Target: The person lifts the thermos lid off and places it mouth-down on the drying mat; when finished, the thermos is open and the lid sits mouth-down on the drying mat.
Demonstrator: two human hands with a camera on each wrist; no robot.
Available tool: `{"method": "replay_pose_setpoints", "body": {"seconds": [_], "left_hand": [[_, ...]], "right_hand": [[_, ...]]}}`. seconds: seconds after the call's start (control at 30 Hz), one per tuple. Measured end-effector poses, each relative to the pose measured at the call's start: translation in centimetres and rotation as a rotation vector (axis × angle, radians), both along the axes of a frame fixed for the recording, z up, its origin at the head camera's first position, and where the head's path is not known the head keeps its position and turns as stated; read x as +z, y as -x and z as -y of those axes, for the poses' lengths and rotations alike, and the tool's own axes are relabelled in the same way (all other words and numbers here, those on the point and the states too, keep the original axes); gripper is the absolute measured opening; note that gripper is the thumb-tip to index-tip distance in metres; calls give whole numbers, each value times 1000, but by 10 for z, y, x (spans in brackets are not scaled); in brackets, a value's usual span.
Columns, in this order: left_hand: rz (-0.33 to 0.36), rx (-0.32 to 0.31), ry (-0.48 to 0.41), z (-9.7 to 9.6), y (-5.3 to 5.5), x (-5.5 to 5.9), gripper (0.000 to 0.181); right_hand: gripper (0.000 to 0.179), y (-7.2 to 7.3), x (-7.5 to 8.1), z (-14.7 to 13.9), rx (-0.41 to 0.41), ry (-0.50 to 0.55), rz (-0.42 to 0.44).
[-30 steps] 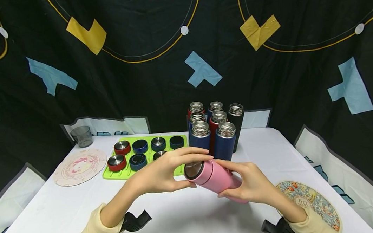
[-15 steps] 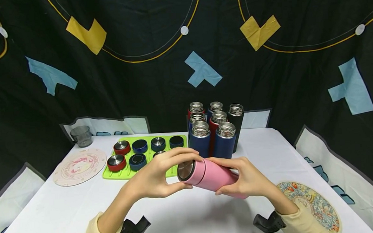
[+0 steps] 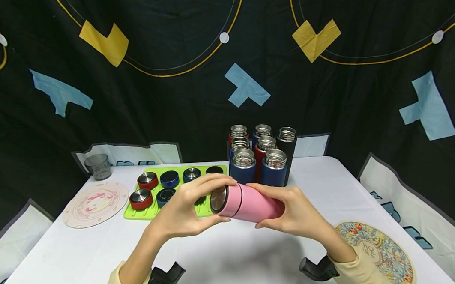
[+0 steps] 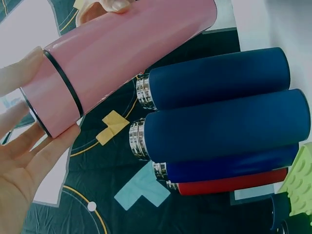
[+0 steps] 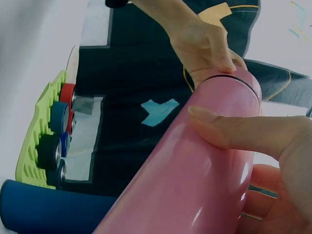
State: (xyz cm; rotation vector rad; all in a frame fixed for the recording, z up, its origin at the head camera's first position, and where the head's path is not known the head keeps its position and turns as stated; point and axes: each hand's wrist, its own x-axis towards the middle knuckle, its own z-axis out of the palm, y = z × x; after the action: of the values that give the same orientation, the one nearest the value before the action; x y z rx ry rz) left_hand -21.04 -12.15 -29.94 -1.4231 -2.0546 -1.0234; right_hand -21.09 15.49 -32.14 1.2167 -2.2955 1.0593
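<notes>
A pink thermos bottle (image 3: 255,204) with a steel-topped pink lid (image 3: 233,200) is held above the table, tilted on its side with the lid toward the left. My left hand (image 3: 179,213) grips the lid between thumb and fingers; in the left wrist view the lid (image 4: 51,100) sits against the body with a dark ring at the seam. My right hand (image 3: 296,209) holds the body, its thumb (image 5: 214,127) across the wall in the right wrist view. Behind the pink bottle, several lidless bottles stand upright, among them a navy bottle (image 3: 273,174) and a black bottle (image 3: 288,151).
Left of the bottles, a green ridged mat (image 3: 138,213) carries several loose lids, such as a red lid (image 3: 141,203). A pinkish round mat (image 3: 76,210) and a grey clear cup (image 3: 99,168) are at the far left. A floral round mat (image 3: 392,257) lies at the right front.
Both hands have carried the pink thermos bottle leftward and slightly up, and it has swung closer to level. The lid stays on the bottle; the standing bottles have not moved.
</notes>
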Motion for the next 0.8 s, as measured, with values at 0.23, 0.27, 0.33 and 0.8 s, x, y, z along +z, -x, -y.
{"method": "replay_pose_setpoints", "body": {"seconds": [0.23,0.27,0.33,0.8], "left_hand": [[127,144,-64,-4,-4,-5,65],[146,175,-74,-5,-4,-5,65],[184,226,-92,-7,-5,-6,64],[143,10,45,2,-4,0,67]], "right_hand": [[77,2,-3,4,-98,-16,-186],[78,1,-3,4,-115,-24,-209],[79,1,-3,4,-142,-41,-248],[76,-2,3,-8,-13,-66,-30]]}}
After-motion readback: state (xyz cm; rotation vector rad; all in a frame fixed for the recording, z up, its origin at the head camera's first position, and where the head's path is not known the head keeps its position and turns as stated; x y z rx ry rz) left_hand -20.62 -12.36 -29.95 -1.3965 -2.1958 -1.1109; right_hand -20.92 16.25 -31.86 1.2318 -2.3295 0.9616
